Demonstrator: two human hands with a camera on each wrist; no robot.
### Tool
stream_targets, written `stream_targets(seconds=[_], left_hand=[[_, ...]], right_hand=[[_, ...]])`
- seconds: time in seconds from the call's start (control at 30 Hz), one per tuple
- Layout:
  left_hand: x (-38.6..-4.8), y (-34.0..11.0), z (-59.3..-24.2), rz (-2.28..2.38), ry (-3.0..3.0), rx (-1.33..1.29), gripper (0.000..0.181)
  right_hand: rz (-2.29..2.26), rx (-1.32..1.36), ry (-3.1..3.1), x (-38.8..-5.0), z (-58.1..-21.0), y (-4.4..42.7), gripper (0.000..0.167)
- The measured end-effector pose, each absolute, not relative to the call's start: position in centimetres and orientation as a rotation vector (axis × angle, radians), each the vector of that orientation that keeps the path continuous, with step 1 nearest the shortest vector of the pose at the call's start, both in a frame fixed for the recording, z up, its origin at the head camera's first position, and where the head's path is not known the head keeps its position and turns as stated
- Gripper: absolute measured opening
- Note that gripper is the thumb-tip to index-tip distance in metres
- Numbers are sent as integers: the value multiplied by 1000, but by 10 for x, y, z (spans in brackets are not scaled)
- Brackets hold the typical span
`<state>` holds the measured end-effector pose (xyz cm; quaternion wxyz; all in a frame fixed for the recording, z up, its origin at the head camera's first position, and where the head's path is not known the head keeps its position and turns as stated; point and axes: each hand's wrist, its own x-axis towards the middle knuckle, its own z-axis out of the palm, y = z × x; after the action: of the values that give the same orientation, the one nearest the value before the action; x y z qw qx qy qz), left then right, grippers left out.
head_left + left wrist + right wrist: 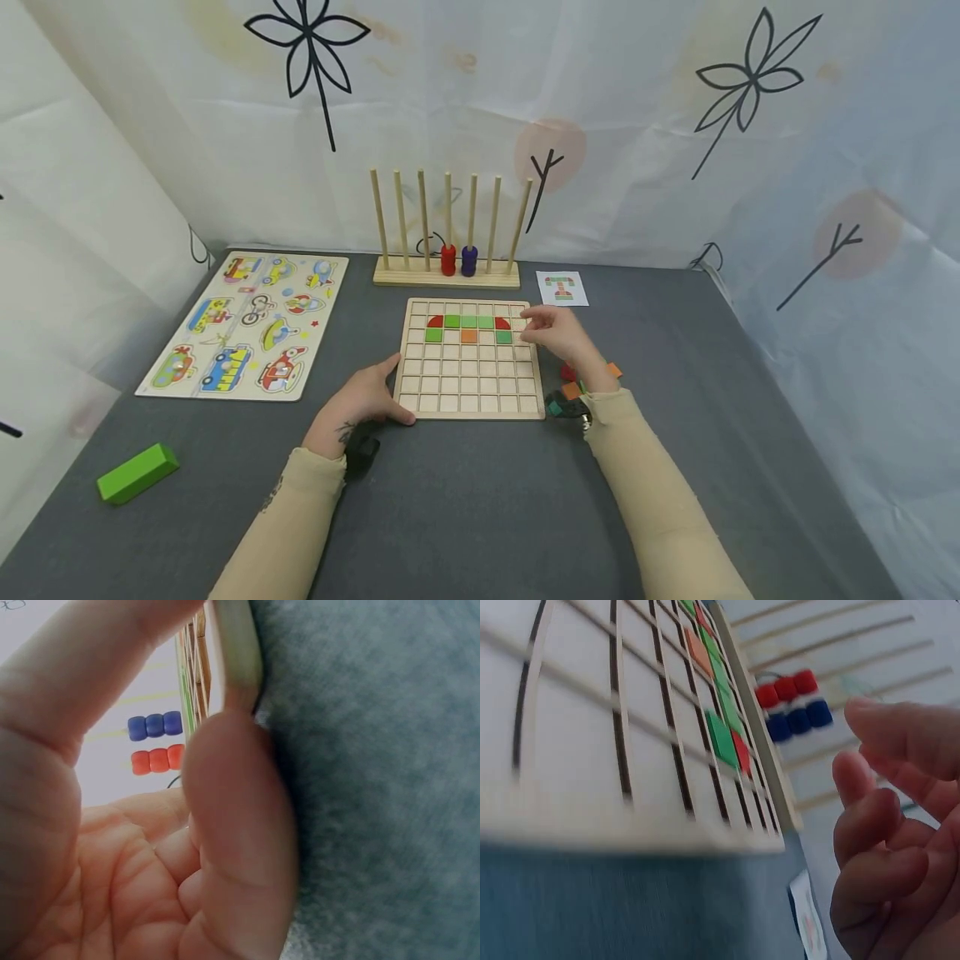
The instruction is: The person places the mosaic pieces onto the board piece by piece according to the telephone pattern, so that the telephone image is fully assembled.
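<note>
A square wooden grid board [480, 367] lies mid-table. Near its top sits a row of light green squares [468, 322] between two red rounded pieces [502, 323]. Below them are an orange square [468, 337] and a green square under each red piece, such as the right one [721, 739]. My left hand [363, 402] steadies the board's near left corner, thumb [240, 817] touching its edge and index finger along the left side. Over the board's upper right edge hovers my right hand [558, 333], fingers loosely bent; the right wrist view shows nothing between thumb and fingertips.
Loose pieces, including an orange one [572, 391], lie right of the board, partly under my right wrist. A pattern card [576, 297] and a peg stand [487, 277] with red and blue beads are behind. A vehicle puzzle [255, 333] and green block [138, 473] are left.
</note>
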<state>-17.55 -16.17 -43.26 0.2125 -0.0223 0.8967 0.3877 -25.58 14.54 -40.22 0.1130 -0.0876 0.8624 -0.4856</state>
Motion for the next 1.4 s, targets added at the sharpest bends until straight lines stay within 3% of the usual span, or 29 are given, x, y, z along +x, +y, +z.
stream_targets(seconds=[0.37,0.6,1.4], left_hand=[[-176,-162,-433,1070,2496,-51,118],[-175,-162,-433,1078,2490,-51,117],[-175,-162,-432,1071,2498,-46,117]], right_hand=[[-1200,-236,2598,-240,-404,243,46],[-943,-172,2637,-237,-414,280,44],[-827,-175,2709,-238,-415,286,22]])
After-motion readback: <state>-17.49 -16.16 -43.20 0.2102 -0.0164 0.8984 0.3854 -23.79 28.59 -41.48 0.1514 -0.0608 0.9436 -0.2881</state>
